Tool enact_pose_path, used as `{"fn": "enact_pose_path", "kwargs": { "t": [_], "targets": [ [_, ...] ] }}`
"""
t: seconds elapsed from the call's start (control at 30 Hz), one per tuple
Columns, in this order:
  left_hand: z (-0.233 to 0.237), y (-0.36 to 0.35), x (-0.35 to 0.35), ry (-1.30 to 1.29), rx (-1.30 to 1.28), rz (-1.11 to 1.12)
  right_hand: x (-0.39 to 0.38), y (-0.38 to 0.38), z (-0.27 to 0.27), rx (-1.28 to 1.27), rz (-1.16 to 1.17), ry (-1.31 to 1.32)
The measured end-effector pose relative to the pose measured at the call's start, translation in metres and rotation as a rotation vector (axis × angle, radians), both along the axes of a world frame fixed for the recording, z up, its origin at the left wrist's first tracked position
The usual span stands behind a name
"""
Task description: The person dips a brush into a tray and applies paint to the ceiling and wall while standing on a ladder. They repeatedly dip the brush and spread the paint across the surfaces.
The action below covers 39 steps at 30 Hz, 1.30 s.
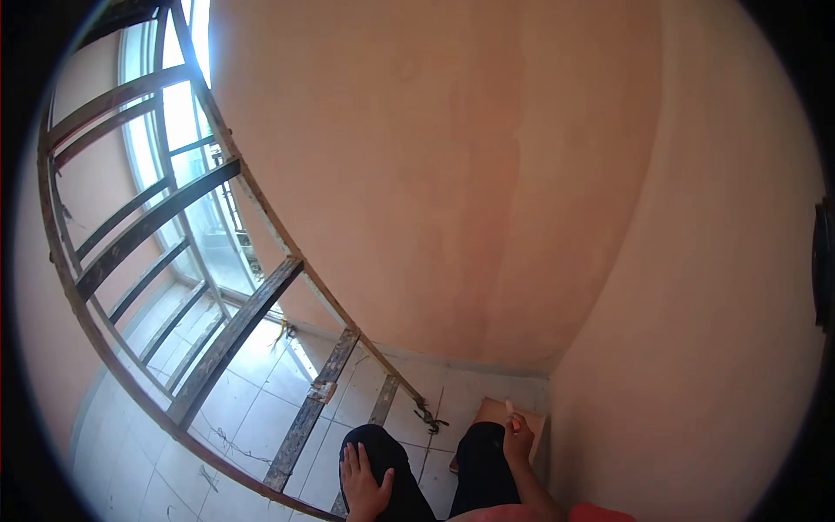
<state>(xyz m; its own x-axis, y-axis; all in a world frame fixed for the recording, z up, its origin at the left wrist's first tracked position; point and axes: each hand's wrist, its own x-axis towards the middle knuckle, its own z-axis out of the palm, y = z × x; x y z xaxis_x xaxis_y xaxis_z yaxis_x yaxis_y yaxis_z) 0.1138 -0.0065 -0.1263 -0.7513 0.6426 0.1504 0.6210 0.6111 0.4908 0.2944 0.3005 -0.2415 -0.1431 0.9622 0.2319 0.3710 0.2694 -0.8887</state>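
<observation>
My left hand (363,480) lies flat on my left knee (374,444), fingers stretched over the dark trousers, with nothing in it. My right hand (519,438) is raised beside my right knee (481,452), its fingers closed around a small pale object (511,407) that is too small to name. Below and behind that hand, a flat brown board or box (493,411) rests on the floor near the wall corner. Nearest to my left leg stands a worn wooden stepladder (248,324), its rungs stained with paint.
Pinkish plastered walls (435,174) meet in a corner on the right. A bright glass door or window (187,130) is behind the ladder. Dark cord (429,420) is tied at a ladder foot. Wire scraps (230,444) lie on the white tiled floor (252,409).
</observation>
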Motion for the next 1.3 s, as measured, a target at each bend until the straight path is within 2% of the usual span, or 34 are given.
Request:
{"fn": "enact_pose_path", "kwargs": {
  "t": [0.07, 0.17, 0.23, 0.37, 0.43, 0.5, 0.53, 0.63, 0.7, 0.8, 0.83, 0.9, 0.93, 1.0, 1.03, 1.1, 1.13, 1.27, 1.3],
  "targets": [
    [0.001, -0.001, 0.0, -0.013, 0.001, -0.005, 0.004, -0.001, -0.005, 0.049, -0.005, -0.017],
    [-0.007, -0.002, -0.005, 0.018, 0.042, -0.003, 0.002, -0.002, 0.002, -0.039, 0.037, -0.104],
    [-0.008, -0.006, -0.006, 0.06, 0.075, -0.011, 0.001, -0.004, 0.0, 0.034, 0.005, -0.308],
    [-0.011, -0.013, -0.007, -0.042, 0.334, 0.074, 0.001, -0.01, 0.002, 0.022, -0.03, -0.267],
    [-0.002, -0.014, -0.001, -0.062, 0.424, 0.119, 0.003, -0.007, -0.001, 0.179, 0.0, -0.239],
    [0.018, -0.011, 0.016, -0.27, 0.641, 0.266, 0.007, -0.013, 0.005, 0.115, -0.015, -0.237],
    [0.016, -0.01, 0.013, -0.264, 0.648, 0.256, 0.007, -0.014, 0.013, 0.054, -0.025, -0.245],
    [-0.015, -0.017, -0.002, -0.278, 0.495, 0.339, 0.01, -0.004, -0.015, 0.121, -0.042, -0.221],
    [-0.036, -0.019, -0.013, 0.169, -0.117, 0.113, 0.008, -0.007, -0.014, 0.07, -0.055, -0.234],
    [-0.012, -0.016, -0.002, 0.309, -0.221, 0.18, 0.005, -0.01, -0.004, -0.044, -0.037, -0.272],
    [-0.012, -0.018, -0.005, 0.311, -0.227, 0.175, 0.004, -0.009, -0.001, -0.098, -0.011, -0.29],
    [-0.016, -0.022, -0.014, -0.241, 0.149, 0.079, 0.0, -0.006, -0.005, -0.126, -0.003, -0.262],
    [-0.021, -0.022, -0.015, -0.239, 0.143, 0.078, -0.002, -0.005, -0.006, -0.145, 0.008, -0.234],
    [-0.03, -0.024, -0.014, 0.18, -0.042, 0.097, -0.006, -0.006, -0.004, -0.178, 0.0, -0.242],
    [-0.029, -0.026, -0.014, 0.184, -0.05, 0.097, -0.008, -0.008, 0.001, -0.204, -0.01, -0.252],
    [-0.026, -0.029, -0.016, -0.003, 0.21, 0.103, -0.012, -0.007, 0.01, -0.172, -0.003, -0.245],
    [0.011, -0.019, 0.002, -0.297, 0.421, 0.309, -0.012, -0.011, 0.008, -0.138, 0.007, -0.25],
    [-0.009, -0.027, -0.006, -0.239, 0.449, 0.296, -0.019, -0.009, -0.015, -0.048, -0.031, -0.263],
    [-0.03, -0.029, -0.02, 0.208, 0.136, 0.195, -0.021, -0.008, -0.015, -0.043, -0.051, -0.326]
  ]
}}
